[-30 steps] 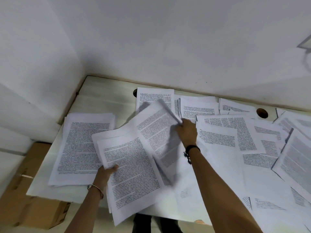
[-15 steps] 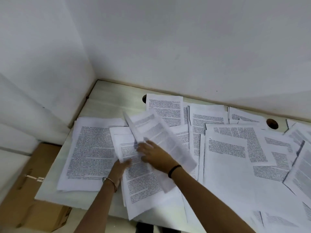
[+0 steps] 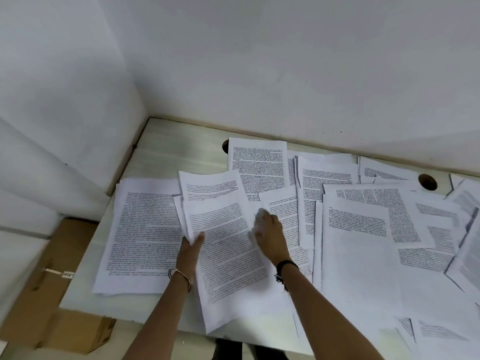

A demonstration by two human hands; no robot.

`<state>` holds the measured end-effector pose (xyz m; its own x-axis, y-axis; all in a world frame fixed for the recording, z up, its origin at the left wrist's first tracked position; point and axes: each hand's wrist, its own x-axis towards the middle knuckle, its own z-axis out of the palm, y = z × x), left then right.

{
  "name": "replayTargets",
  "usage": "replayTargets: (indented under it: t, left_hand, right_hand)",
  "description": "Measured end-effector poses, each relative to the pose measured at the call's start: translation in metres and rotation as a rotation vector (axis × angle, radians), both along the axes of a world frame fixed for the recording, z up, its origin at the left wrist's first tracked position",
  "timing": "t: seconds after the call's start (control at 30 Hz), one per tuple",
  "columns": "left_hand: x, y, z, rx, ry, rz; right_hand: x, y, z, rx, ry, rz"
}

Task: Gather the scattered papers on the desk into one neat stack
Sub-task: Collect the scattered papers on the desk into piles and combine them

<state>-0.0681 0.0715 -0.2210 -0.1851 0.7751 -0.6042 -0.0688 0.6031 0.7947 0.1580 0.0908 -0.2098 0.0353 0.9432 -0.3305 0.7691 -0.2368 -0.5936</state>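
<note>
Left hand (image 3: pixel 191 249): thumb lay on top of the left edge of the gathered bundle (image 3: pixel 226 245), remaining fingers tucked under it and hidden; the hand was closed in a pinch on that edge. A thin metal bangle (image 3: pixel 181 276) sat at the left wrist.

Right hand (image 3: pixel 270 237): fingers (image 3: pixel 259 216) were blurred, spread loosely and curved downward, pressing on the right edge of the same bundle where it met the neighbouring sheets. Whether they gripped a sheet or only rested on it could not be told. A dark band (image 3: pixel 285 265) circled the right wrist.

The gathered bundle consisted of several printed pages, slightly fanned at the top, tilted with its lower end overhanging the near edge of the desk (image 3: pixel 168 152). It lay between the two hands, overlapping the right margin of a separate squared pile (image 3: pixel 141 235) on the left part of the desk.

To the right of the right hand, loose printed sheets (image 3: pixel 363 229) covered the desk in overlapping layers at mixed angles, reaching to the right border of the view. One sheet (image 3: pixel 257 167) lay near the rear edge, partly covering a round cable hole (image 3: pixel 225 146); a second hole (image 3: pixel 427 181) was exposed further right.

The desk stood in a corner of white walls (image 3: pixel 259 61). A brown cardboard box (image 3: pixel 52 294) sat on the floor beside its left end.
</note>
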Motion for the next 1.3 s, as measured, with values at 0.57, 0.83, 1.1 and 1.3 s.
replayTargets:
  t: [0.57, 0.83, 1.1, 1.3]
  left_hand:
    - [0.052, 0.030, 0.038, 0.004, -0.352, 0.271]
    - [0.038, 0.039, 0.018, 0.038, -0.114, 0.206]
    - [0.021, 0.089, 0.020, 0.100, 0.330, -0.330]
    - [0.066, 0.073, 0.011, 0.207, 0.642, -0.460]
  right_hand:
    - [0.020, -0.042, 0.037, -0.143, 1.100, -0.632]
    - [0.105, -0.041, 0.040, -0.162, 0.815, -0.725]
    - [0.144, -0.046, 0.023, -0.160, 0.710, -0.778]
    - [0.097, -0.025, 0.014, -0.163, 0.669, -0.609]
